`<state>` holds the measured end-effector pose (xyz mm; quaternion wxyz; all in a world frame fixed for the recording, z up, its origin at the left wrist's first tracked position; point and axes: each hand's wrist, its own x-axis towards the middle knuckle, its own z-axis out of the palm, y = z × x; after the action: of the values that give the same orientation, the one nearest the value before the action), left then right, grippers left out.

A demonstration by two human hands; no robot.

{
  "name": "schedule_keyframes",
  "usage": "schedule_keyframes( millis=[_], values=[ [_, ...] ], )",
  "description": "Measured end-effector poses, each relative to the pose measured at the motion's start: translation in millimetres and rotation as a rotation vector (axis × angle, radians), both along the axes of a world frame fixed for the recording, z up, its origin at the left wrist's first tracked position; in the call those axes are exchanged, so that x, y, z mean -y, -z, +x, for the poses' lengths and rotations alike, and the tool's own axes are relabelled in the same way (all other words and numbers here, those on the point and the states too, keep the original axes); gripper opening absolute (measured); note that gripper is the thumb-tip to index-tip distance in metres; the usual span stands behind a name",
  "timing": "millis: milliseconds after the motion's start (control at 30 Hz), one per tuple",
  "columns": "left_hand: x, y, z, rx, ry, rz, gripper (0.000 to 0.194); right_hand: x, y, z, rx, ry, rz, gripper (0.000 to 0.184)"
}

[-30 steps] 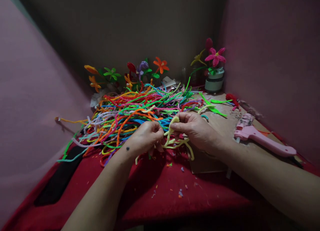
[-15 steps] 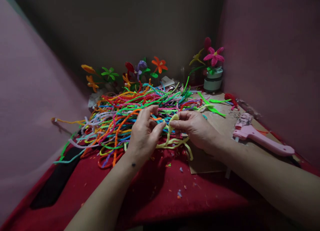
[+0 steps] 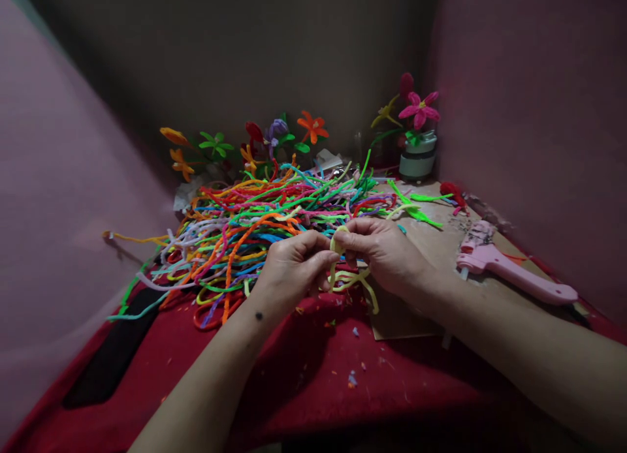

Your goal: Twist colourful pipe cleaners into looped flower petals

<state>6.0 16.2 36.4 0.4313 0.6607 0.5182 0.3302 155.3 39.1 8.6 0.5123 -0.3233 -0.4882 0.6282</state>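
Observation:
Between my two hands is a pale yellow pipe cleaner (image 3: 334,249), bent into a small loop at its upper end. My right hand (image 3: 386,249) pinches the loop between thumb and fingers. From the other side, my left hand (image 3: 298,260) is closed on the same pipe cleaner, its fingertips almost meeting the right ones. More pale yellow pipe cleaners (image 3: 368,290) lie just below, by the cardboard's edge. A big tangled heap of coloured pipe cleaners (image 3: 235,224) spreads behind and left of my hands.
A pink glue gun (image 3: 519,273) rests on a cardboard sheet (image 3: 426,241) at right. Pipe-cleaner flowers (image 3: 313,126) stand at the back, near a pale green pot (image 3: 417,160). A black strip (image 3: 110,355) lies on the red cloth (image 3: 392,388) among fluff scraps.
My left hand has lowered and closed its fingers onto the pale yellow pipe cleaner. A short pale yellow piece now shows on the heap. My right hand has hardly moved.

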Motion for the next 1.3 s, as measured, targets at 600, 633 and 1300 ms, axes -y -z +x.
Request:
schedule_keyframes(
  millis=[600,633,1300],
  values=[
    [-1,-4.6,-2,-0.01,0.086,-0.203,0.018,1,-5.7,0,0.055,0.087,-0.011,0.023],
    [0,-4.7,-2,-0.01,0.077,-0.203,0.019,1,-6.0,0,0.064,0.09,-0.002,0.024],
    [-2,-0.1,-2,0.066,0.012,-0.269,0.018,7,-3.5,-2,0.353,0.301,0.444,0.01]
  ],
)
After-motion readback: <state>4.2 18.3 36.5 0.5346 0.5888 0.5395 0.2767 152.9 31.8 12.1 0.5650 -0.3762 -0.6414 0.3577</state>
